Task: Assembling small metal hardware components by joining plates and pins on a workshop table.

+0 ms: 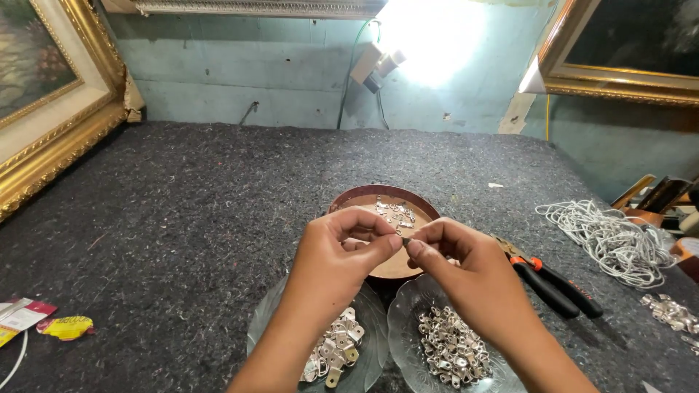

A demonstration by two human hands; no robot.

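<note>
Dark grey felt covers the surface [182, 218] on which you work, a soft bed that plausibly keeps small metal parts from skating away; gilt picture frames [51, 109] lean against the pale green wall at both sides, and a clamped lamp [378, 65] throws hard light from behind. Your left hand [342, 255] and right hand [459, 269] meet fingertip to fingertip above the dishes, both pinched together on one small metal fitting [403, 239], which is too small to make out in detail; holding it raised and centred puts it in the light and directly over the containers, so anything dropped would likely land in one of them. Beyond your hands sits a round brown tray [349, 198] with a thin scatter of small silvery pieces on its pale floor; nearest you on the left, a clear glass dish [266, 320] holds flat silvery hanger plates with a few brass-coloured ones; just beside it on the right, a second glass dish [408, 306] holds a denser heap of smaller silvery fittings, so the three kinds are kept apart. Pliers with black and orange handles [553, 280] lie just right of your right hand; a loose coil of white cord [611, 240] rests farther right, with a few more silvery fittings [670, 311] near the edge, and crumpled wrappers [44, 324] lie at far left.
</note>
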